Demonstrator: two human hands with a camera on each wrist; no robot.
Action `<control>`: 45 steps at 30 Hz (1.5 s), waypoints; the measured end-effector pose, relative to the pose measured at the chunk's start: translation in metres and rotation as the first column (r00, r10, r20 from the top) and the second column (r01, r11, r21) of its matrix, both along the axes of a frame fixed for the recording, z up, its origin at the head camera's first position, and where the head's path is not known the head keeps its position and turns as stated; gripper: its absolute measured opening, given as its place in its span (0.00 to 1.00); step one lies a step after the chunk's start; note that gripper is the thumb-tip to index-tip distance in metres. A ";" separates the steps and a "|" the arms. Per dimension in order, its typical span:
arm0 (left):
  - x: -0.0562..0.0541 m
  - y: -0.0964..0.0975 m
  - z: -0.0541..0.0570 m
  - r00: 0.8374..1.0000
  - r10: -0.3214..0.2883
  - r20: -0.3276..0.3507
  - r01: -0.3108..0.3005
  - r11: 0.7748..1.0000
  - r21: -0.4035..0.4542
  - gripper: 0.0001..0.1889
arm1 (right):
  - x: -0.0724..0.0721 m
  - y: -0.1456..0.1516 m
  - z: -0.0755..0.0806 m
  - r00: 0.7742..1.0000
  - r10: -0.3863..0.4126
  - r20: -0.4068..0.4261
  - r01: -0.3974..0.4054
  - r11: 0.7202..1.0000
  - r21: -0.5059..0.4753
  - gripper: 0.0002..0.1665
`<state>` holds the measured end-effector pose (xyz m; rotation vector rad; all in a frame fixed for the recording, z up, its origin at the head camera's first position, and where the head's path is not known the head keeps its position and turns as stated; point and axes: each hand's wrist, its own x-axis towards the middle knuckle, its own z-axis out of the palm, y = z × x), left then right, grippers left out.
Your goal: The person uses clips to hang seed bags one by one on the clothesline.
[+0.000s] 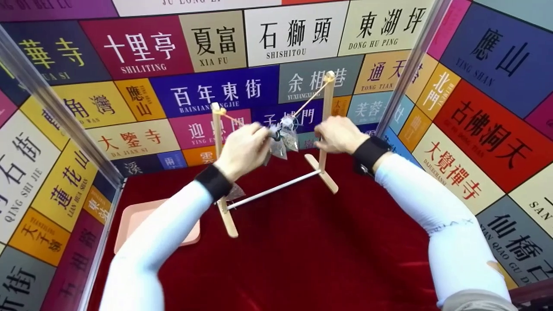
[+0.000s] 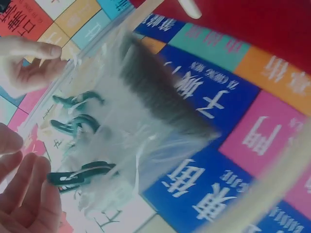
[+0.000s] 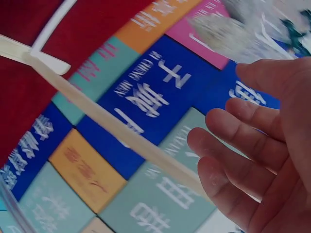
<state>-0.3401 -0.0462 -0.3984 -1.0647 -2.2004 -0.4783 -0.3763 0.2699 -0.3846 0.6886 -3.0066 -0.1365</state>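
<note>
In the head view, small clear bags [image 1: 288, 139] hang from a string [image 1: 312, 100] tied between two wooden posts. The left wrist view shows one clear bag [image 2: 165, 92] with dark grainy contents and several dark green clip-like pieces [image 2: 82, 170] at the gathered tops. My left hand [image 1: 244, 149] is beside the bags; its fingertips [image 2: 41, 167] are right at the end of one green piece, with the thumb apart from them. My right hand [image 1: 339, 136] is by the right post [image 1: 328, 99], fingers spread and slightly bent, holding nothing.
A white rod [image 1: 276, 188] joins the feet of the posts on dark red cloth [image 1: 324, 250]. The left post [image 1: 216, 129] stands close behind my left hand. At the left, a pink tray [image 1: 129, 216] lies partly under my left forearm. Panels with printed characters surround the table.
</note>
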 end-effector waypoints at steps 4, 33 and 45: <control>0.011 -0.027 -0.022 0.999 -0.008 -0.046 0.010 0.999 0.039 0.07 | 0.005 0.011 -0.022 1.000 0.006 0.008 -0.006 1.000 -0.022 0.16; 0.034 -0.234 -0.255 0.218 0.622 0.752 -0.634 0.676 -0.376 0.39 | 0.031 0.034 -0.108 0.979 -0.078 0.187 0.096 0.991 -0.092 0.21; 0.033 -0.206 -0.268 0.299 0.665 0.685 -0.537 0.710 -0.455 0.29 | 0.034 0.032 -0.118 0.969 -0.099 0.227 0.122 0.988 -0.090 0.22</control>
